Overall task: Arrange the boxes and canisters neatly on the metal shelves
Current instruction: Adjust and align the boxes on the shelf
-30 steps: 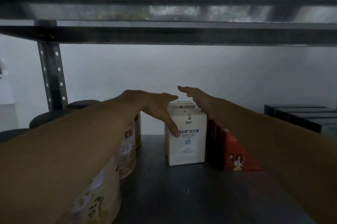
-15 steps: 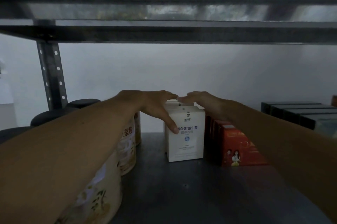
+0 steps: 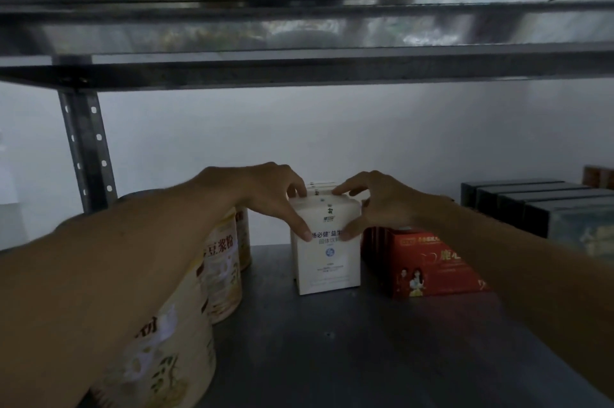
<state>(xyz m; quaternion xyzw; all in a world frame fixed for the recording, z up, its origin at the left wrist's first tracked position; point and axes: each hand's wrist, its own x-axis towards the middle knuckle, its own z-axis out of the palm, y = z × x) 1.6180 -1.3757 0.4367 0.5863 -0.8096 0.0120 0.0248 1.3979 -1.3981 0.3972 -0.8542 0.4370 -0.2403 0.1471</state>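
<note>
A row of white boxes (image 3: 329,264) stands upright in the middle of the dark metal shelf (image 3: 319,351). My left hand (image 3: 265,191) grips the front white box from the left, fingers over its top and thumb on its face. From the right, my right hand (image 3: 375,201) grips the same box, thumb on the face too. Cream canisters (image 3: 222,271) stand in a row to the left, partly hidden by my left forearm. Red boxes (image 3: 425,261) stand just right of the white ones.
Dark grey boxes (image 3: 531,204) line the back right of the shelf. An upper metal shelf (image 3: 305,65) hangs low overhead. A perforated upright post (image 3: 86,148) stands at the back left. A white wall lies behind.
My right hand has come from the far side of the white boxes onto the front one, fingers curling round it. My left hand has stayed on it. The view has moved closer.
</note>
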